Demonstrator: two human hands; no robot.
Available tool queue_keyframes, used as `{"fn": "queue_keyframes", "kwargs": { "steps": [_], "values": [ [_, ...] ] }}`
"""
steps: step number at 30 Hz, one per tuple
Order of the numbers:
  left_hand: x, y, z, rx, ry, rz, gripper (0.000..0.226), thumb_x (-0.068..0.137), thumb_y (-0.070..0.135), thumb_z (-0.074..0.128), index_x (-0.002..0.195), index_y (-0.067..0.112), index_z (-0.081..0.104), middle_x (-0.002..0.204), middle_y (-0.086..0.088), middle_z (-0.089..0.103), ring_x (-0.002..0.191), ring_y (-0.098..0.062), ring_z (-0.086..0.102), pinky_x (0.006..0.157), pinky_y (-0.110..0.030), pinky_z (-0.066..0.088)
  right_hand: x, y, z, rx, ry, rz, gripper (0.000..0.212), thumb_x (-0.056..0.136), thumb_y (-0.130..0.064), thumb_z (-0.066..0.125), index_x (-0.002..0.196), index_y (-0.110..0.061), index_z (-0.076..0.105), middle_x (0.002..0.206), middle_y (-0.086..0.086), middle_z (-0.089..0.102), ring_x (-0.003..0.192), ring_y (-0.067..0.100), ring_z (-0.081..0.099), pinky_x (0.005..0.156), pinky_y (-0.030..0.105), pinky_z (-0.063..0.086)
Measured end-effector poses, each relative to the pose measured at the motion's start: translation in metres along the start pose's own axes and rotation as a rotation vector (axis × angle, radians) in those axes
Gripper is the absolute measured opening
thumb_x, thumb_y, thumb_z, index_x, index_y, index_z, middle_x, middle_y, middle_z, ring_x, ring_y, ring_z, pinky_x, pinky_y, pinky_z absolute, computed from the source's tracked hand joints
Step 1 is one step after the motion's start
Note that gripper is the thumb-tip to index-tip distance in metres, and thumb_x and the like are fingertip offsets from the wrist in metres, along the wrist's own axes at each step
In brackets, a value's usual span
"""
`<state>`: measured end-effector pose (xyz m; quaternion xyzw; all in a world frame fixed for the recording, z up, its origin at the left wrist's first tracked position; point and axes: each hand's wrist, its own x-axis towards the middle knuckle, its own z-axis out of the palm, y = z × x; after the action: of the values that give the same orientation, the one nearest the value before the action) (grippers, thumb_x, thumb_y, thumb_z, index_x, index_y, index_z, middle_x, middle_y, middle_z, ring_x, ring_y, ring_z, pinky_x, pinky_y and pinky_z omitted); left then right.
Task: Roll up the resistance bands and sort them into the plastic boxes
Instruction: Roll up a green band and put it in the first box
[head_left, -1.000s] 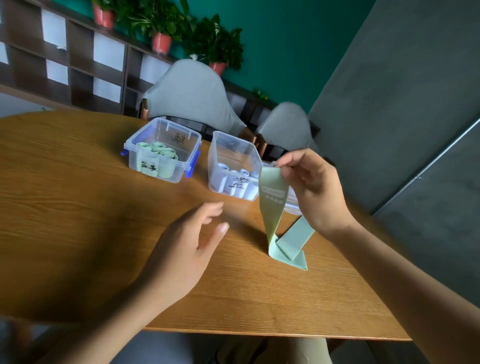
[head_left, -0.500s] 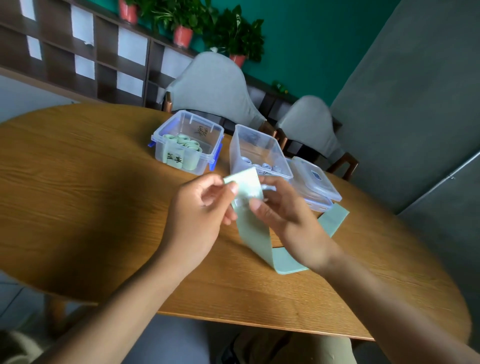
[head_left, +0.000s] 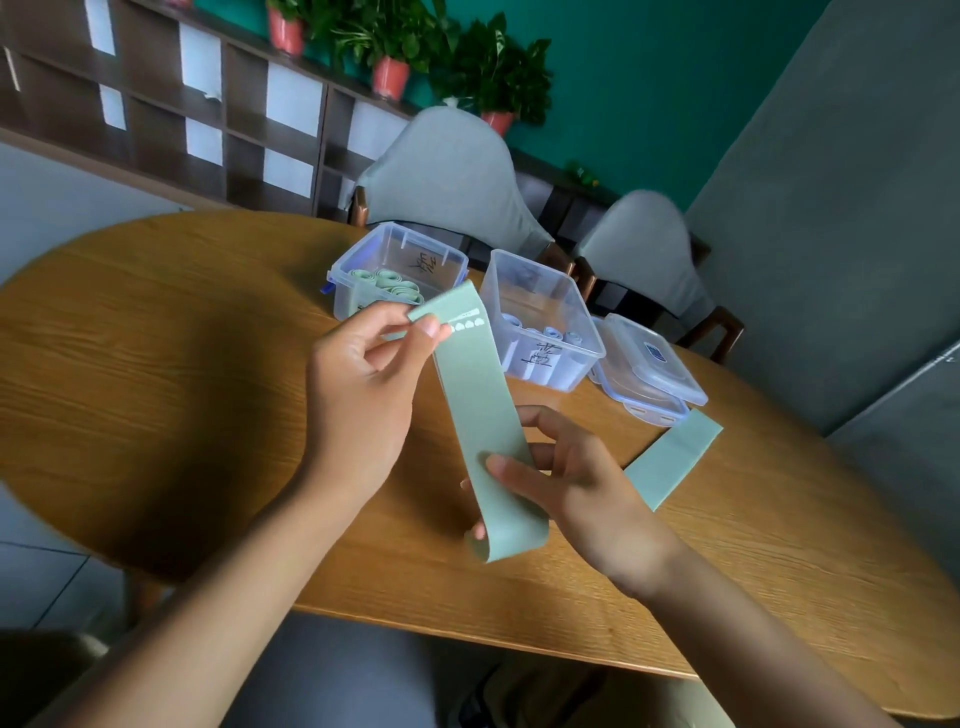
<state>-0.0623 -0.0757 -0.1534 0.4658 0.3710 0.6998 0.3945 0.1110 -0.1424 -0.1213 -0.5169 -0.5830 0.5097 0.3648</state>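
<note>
Head view: left hand (head_left: 358, 389) has joined, pinching the green band (head_left: 480, 415) top; right hand (head_left: 561, 478) slid lower, pinching it. Band lifted straight; rolling not yet begun.

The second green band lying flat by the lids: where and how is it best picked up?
Probably at the free far end of the flat green band, beside the stacked lids, coming from the right. That end lies bare on the table; its near end is hidden behind the right hand. Pinch the edge.

left box (head_left: 400, 270) left of right box (head_left: 540, 317) | lids (head_left: 649, 369) right | band (head_left: 670, 462) before lids
</note>
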Motion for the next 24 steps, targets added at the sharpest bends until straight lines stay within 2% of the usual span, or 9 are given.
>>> {"fn": "queue_keyframes", "kwargs": {
  "steps": [4,8,11,13,16,17,21,24],
  "values": [
    [0.009,-0.003,0.0,0.049,-0.021,0.045,0.019,0.094,0.021,0.07,0.11,0.012,0.07,0.107,0.005,0.075,0.103,-0.01,0.071,0.074,-0.018,0.056,-0.003,0.001,0.0,0.072,0.022,0.005,0.044,0.091,-0.007,0.069,0.131,-0.015,0.052,0.111,0.019,0.072,0.081,0.044,0.073,0.073,0.045,0.061],
    [0.012,-0.009,0.002,0.064,-0.084,0.066,0.017,0.095,0.015,0.069,0.111,0.009,0.067,0.107,0.001,0.073,0.102,-0.008,0.07,0.084,-0.016,0.052,-0.01,0.0,0.001,0.199,0.019,-0.048,0.056,0.087,0.006,0.068,0.134,-0.021,0.051,0.118,0.017,0.068,0.089,0.039,0.073,0.075,0.04,0.06],
    [0.015,-0.022,0.003,0.125,-0.172,-0.015,0.016,0.096,0.016,0.067,0.11,0.015,0.06,0.112,-0.001,0.068,0.103,-0.007,0.065,0.084,-0.012,0.045,-0.012,0.007,0.003,0.153,0.066,-0.056,0.048,0.089,0.008,0.066,0.128,-0.017,0.057,0.116,0.015,0.07,0.095,0.037,0.072,0.08,0.041,0.061],
    [0.016,-0.032,0.003,0.165,-0.233,-0.116,0.017,0.097,0.019,0.066,0.109,0.018,0.055,0.115,-0.002,0.066,0.105,-0.005,0.065,0.083,-0.012,0.044,-0.012,0.017,0.004,0.121,0.105,-0.017,0.035,0.09,0.006,0.066,0.121,-0.012,0.064,0.114,0.013,0.072,0.101,0.036,0.071,0.089,0.045,0.059],
    [0.014,-0.04,0.006,0.182,-0.316,-0.243,0.021,0.099,0.017,0.061,0.117,0.01,0.052,0.122,-0.001,0.063,0.093,0.015,0.061,0.078,-0.002,0.042,-0.012,0.03,0.006,0.124,0.163,0.066,0.027,0.091,0.004,0.066,0.114,-0.008,0.07,0.11,0.007,0.074,0.1,0.032,0.072,0.092,0.046,0.058],
    [0.014,-0.042,0.008,0.186,-0.343,-0.264,0.021,0.1,0.015,0.059,0.119,0.009,0.051,0.125,-0.001,0.062,0.092,0.018,0.06,0.078,-0.001,0.041,-0.013,0.033,0.007,0.123,0.172,0.082,0.028,0.09,0.004,0.066,0.114,-0.009,0.07,0.11,0.007,0.074,0.098,0.031,0.073,0.091,0.047,0.058],
    [0.013,-0.049,0.009,0.223,-0.459,-0.301,0.025,0.101,0.005,0.049,0.123,0.017,0.053,0.137,0.002,0.056,0.122,0.004,0.055,0.09,-0.014,0.043,-0.012,0.048,0.011,0.116,0.158,0.129,0.038,0.091,0.005,0.065,0.121,-0.017,0.068,0.104,0.004,0.076,0.085,0.023,0.073,0.084,0.041,0.061],
    [0.011,-0.053,0.009,0.28,-0.511,-0.279,0.04,0.097,-0.003,0.042,0.125,0.023,0.053,0.145,0.007,0.051,0.135,0.004,0.044,0.089,-0.01,0.043,-0.01,0.055,0.014,0.118,0.138,0.143,0.042,0.092,0.006,0.064,0.125,-0.019,0.065,0.103,0.003,0.077,0.086,0.022,0.073,0.084,0.039,0.061]
  ]
}}
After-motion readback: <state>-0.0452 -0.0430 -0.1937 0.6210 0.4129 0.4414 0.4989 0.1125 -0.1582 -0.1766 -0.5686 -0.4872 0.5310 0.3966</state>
